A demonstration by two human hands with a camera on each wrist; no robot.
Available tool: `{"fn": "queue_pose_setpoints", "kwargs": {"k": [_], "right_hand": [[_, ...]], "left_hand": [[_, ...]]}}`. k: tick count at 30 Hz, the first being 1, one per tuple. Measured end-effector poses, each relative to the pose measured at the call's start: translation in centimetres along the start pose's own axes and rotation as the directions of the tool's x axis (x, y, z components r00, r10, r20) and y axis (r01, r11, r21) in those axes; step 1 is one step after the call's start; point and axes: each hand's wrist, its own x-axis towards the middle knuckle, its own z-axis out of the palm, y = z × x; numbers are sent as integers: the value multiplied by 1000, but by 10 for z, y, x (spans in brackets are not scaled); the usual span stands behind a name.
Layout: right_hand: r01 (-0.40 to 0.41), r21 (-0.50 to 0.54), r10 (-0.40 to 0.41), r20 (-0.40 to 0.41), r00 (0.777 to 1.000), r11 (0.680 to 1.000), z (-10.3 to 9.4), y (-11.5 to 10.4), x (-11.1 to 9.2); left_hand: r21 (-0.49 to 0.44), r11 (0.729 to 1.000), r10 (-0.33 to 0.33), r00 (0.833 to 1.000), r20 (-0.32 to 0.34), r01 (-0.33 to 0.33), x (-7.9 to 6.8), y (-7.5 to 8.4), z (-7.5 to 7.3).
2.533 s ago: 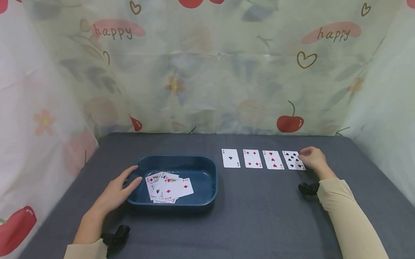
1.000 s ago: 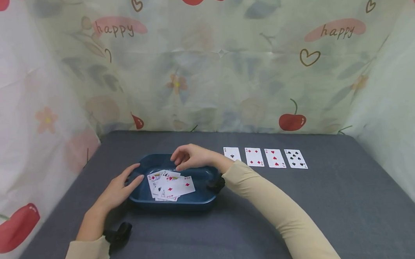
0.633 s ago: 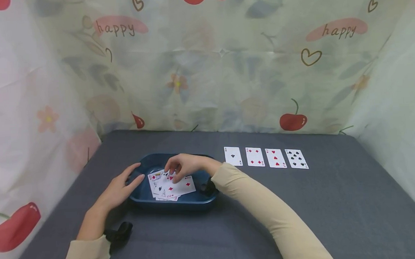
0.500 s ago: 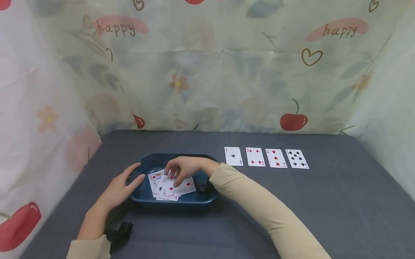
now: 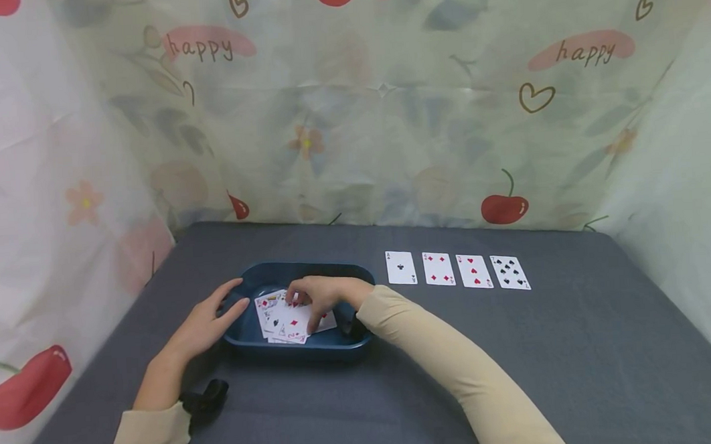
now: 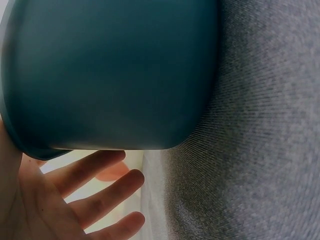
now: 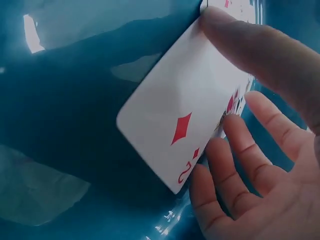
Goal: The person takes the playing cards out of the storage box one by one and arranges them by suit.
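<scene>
- Main risk: right hand (image 5: 318, 295) could drag up loose cards (image 5: 264, 313) along with the two of diamonds (image 7: 167, 107). Likely cause: smooth faces overlapping in one pile.
- Right grip: thumb on one long edge, fingertips at the opposite edge, closed across the card. Lifted or not: cannot tell.
- Over-squeezing might bow the thin card and flick it loose.
- Left hand (image 5: 199, 329) at the tray rim, fingers apart; light hold, so a bump could slide the tray.
- Card position: atop the pile inside the tray (image 5: 302, 351).
- Tray: glossy blue, rounded corners. Table (image 5: 436, 379): grey, woven surface, matte.
</scene>
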Motion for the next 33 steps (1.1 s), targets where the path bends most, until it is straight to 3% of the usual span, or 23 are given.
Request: {"fn": "queue_pose_setpoints", "kwargs": {"k": [11,20,23,33], "right_hand": [[-23,-44,21,-54,998,999,0,2,-3],[69,76,-65,-60,996,995,-10,5,-7],[119,116,-110,-83,990,986,-14,5,-9],[181,228,-140,-182,973,957,-25,5,-20]], "left_hand": [[2,1000,-4,1000,2,4,0,0,0],[1,1000,-8,1000,7,8,1,-1,1],[-2,1000,-9,1000,10,9,1,-1,1],[3,1000,-2,1000,1,2,1,0,1]]}}
